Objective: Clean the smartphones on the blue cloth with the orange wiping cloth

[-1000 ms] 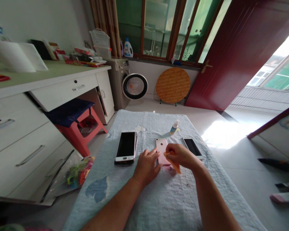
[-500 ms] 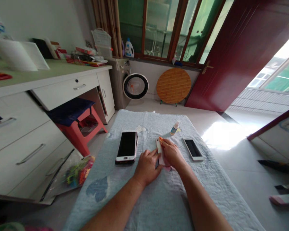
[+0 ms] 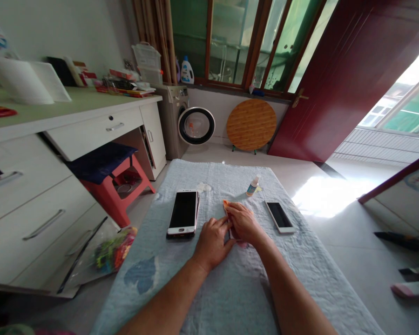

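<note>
A pale pink phone (image 3: 234,236) lies back up on the cloth-covered table (image 3: 230,288), mostly hidden under both hands. My left hand (image 3: 212,239) grips its near left side between thumb and fingers. My right hand (image 3: 242,221) is closed on an orange cloth (image 3: 225,203) and presses it on the phone's far end. To the left lies a large white phone (image 3: 184,210), screen up, on top of another dark one. A smaller white phone (image 3: 280,217) rests to the right. Beyond my right hand stands a small spray bottle (image 3: 253,185).
A pink stool (image 3: 125,181) with a dark blue seat stands left of the table, by a white desk (image 3: 97,135). A clear bag of colourful things (image 3: 108,251) sits on the floor. Ahead are a washing machine with its door open (image 3: 196,125) and a round wooden tabletop (image 3: 251,124).
My right hand and the orange cloth have shifted left across the phone's far end, now covering more of it. My left hand stays where it was.
</note>
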`<state>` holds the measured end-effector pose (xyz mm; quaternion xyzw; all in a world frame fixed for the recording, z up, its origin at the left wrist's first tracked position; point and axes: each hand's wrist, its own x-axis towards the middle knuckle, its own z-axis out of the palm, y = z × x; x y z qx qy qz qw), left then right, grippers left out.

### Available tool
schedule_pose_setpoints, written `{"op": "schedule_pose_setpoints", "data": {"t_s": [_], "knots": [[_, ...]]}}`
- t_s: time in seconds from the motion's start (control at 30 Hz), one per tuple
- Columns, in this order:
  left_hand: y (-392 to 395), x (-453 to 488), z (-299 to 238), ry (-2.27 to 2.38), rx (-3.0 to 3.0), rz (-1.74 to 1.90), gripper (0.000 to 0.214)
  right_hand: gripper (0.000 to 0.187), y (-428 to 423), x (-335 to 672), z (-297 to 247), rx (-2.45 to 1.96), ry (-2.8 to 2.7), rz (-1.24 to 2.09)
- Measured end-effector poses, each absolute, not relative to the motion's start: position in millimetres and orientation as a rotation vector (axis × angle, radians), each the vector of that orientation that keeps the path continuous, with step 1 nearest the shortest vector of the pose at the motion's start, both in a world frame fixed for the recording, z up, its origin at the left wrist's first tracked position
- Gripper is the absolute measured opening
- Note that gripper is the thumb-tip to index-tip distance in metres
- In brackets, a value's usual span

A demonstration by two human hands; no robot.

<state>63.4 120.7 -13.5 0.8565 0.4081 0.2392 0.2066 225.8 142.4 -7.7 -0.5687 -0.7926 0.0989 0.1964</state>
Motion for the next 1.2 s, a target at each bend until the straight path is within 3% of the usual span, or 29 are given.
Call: {"op": "schedule_pose_setpoints", "data": {"t_s": [0.17,0.4,0.57,0.9,1.2], "knots": [[122.0,64.8,-22.6,1.183,2.331,0.732,0.04,0.023,134.2,227.9,14.6,-1.672,-2.339,0.382],[122.1,65.9,-29.0,1.238,2.334,0.776,0.064,0.017,116.4,227.8,40.9,-1.718,-2.454,0.704],[120.7,64.6,-22.0,1.215,2.437,0.607,0.052,0.018,115.4,230.1,38.9,-1.785,-2.435,0.744],[120.4,64.0,-15.6,1.19,2.42,0.579,0.049,0.028,142.4,235.5,2.7,-1.845,-2.147,0.158],[120.5,64.8,-15.9,1.193,2.397,0.59,0.052,0.022,149.2,236.8,-13.0,-2.015,-2.056,-0.009]]}}
